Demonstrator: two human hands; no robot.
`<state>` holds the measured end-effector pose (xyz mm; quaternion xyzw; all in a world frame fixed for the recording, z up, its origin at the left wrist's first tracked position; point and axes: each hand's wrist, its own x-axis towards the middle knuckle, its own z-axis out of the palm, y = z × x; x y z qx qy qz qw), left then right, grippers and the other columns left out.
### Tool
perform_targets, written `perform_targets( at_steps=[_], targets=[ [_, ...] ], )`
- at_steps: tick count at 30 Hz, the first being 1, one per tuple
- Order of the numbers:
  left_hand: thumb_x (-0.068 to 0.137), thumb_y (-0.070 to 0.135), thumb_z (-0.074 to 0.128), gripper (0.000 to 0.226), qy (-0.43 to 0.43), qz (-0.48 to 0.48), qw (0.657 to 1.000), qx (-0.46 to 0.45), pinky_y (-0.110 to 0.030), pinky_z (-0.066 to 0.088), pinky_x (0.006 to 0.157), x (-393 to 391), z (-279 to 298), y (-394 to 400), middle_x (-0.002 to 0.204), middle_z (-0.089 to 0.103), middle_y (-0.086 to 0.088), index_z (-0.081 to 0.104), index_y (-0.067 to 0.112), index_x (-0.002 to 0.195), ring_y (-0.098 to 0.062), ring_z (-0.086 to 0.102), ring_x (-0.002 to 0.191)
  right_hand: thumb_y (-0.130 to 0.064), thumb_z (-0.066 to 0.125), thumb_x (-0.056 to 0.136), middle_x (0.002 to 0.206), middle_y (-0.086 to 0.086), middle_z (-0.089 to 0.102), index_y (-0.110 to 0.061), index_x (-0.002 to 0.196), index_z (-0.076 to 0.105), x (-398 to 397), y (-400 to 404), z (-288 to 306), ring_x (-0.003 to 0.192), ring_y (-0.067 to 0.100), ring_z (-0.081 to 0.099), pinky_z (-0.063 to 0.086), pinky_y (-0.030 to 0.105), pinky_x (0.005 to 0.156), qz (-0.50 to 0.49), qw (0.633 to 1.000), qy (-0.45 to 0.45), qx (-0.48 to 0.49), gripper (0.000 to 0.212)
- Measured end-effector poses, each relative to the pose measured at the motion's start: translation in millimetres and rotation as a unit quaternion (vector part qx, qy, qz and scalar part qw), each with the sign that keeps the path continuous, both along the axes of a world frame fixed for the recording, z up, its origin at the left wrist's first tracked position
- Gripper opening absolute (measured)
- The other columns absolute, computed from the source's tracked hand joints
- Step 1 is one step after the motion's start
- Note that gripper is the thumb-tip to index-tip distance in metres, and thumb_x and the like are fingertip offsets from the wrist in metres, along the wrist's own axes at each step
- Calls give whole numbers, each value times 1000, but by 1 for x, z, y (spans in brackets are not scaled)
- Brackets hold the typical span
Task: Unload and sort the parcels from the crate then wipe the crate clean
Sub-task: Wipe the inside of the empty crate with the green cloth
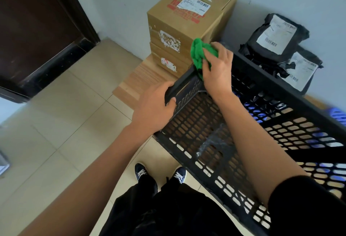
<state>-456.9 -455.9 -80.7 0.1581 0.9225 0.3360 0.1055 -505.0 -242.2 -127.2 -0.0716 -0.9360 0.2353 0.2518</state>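
the black crate (215, 132) is the landmark here: it sits on a low wooden worktop (129, 86) and, as far as its perforated floor shows, holds no parcels, so the unloading looks done and the wiping is in hand. the left hand (155, 108) grips the crate's far-left corner rim, thumb hooked over the inner face and fingers (169, 87) wrapped round the outside, most likely to brace the light crate so it does not slide under the rubbing. the right hand (218, 67) reaches across the crate's inside, its fingers (207, 61) closed on a bunched green cloth (198, 56), which is pressed onto the top edge of that same far corner; bunching gives a firm pad for working along a narrow rim.

just beyond the crate's far-left corner stand stacked cardboard boxes (185, 24) against the wall, and beyond its far-right side lies a separate heap of black mailer bags (277, 43), the split suggesting a sort by kind. something blue (338, 114) shows at the crate's right, too blurred to name. the lattice walls and floor probably remain to be wiped.
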Motion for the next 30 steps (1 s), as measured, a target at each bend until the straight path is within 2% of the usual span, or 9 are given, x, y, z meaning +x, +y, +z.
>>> perform_targets(
  at_steps=[6, 9, 13, 18, 22, 24, 26, 28, 30],
  targets=[
    [101, 26, 58, 42, 29, 27, 999, -4, -26, 45, 92, 8, 0, 2, 126, 65, 6, 54, 25, 143, -8, 55, 110, -4, 52, 98, 134, 17, 54, -4, 120, 72, -22, 7, 9, 118, 38, 44, 48, 45, 97, -49, 998, -13, -38, 30],
    [100, 20, 59, 42, 32, 29, 999, 5, -33, 53, 94, 8, -1, 2, 120, 67, 5, 56, 25, 142, -11, 59, 107, -3, 53, 94, 130, 16, 56, -3, 120, 73, -23, -3, 11, 115, 36, 43, 46, 39, 96, -71, 994, -11, -88, 32],
    [93, 13, 59, 40, 59, 26, 998, 14, -45, 57, 80, 9, -4, 3, 105, 71, 2, 63, 24, 131, -17, 64, 94, -2, 62, 92, 129, 15, 58, -3, 120, 74, 0, -33, 7, 111, 23, 39, 36, 13, 87, -58, 989, 18, -131, 30],
    [86, 9, 58, 39, 87, 30, 996, 9, -43, 55, 70, 9, -5, 4, 93, 72, 3, 68, 23, 121, -17, 61, 80, -2, 64, 93, 129, 12, 57, -6, 122, 72, 40, -62, -7, 111, 24, 45, 53, 38, 91, 19, 987, 36, -158, 31],
    [88, 10, 60, 47, 88, 37, 995, 3, -36, 54, 75, 10, -6, 5, 106, 73, 3, 65, 25, 133, -16, 63, 89, -4, 64, 93, 127, 14, 60, -5, 123, 72, 40, -42, 0, 112, 29, 50, 53, 37, 94, 91, 992, 25, -81, 30],
    [92, 13, 58, 49, 80, 36, 996, -6, -28, 52, 76, 10, -6, 4, 112, 71, 7, 61, 26, 139, -11, 62, 93, -6, 63, 94, 128, 14, 60, -5, 122, 72, 25, -20, 8, 115, 31, 51, 54, 34, 91, 69, 997, 6, -27, 30],
    [95, 13, 57, 48, 69, 34, 997, -12, -24, 51, 77, 10, -6, 3, 112, 69, 10, 59, 25, 141, -8, 61, 93, -5, 59, 95, 131, 14, 59, -5, 120, 73, 1, 6, 17, 117, 34, 50, 57, 42, 87, 7, 1000, -20, 3, 28],
    [96, 13, 57, 47, 63, 31, 997, -15, -25, 53, 79, 12, -5, 3, 105, 64, 14, 59, 26, 140, -7, 60, 93, -5, 53, 96, 134, 14, 55, -3, 117, 71, -20, 26, 23, 119, 37, 47, 53, 51, 86, -34, 997, -61, 28, 27],
    [96, 12, 57, 45, 65, 30, 997, -13, -28, 56, 78, 12, -3, 4, 101, 61, 15, 60, 27, 139, -8, 60, 91, -5, 49, 97, 136, 14, 53, -3, 116, 69, -31, 31, 25, 120, 38, 45, 50, 51, 90, -51, 994, -86, 44, 27]
  ],
)
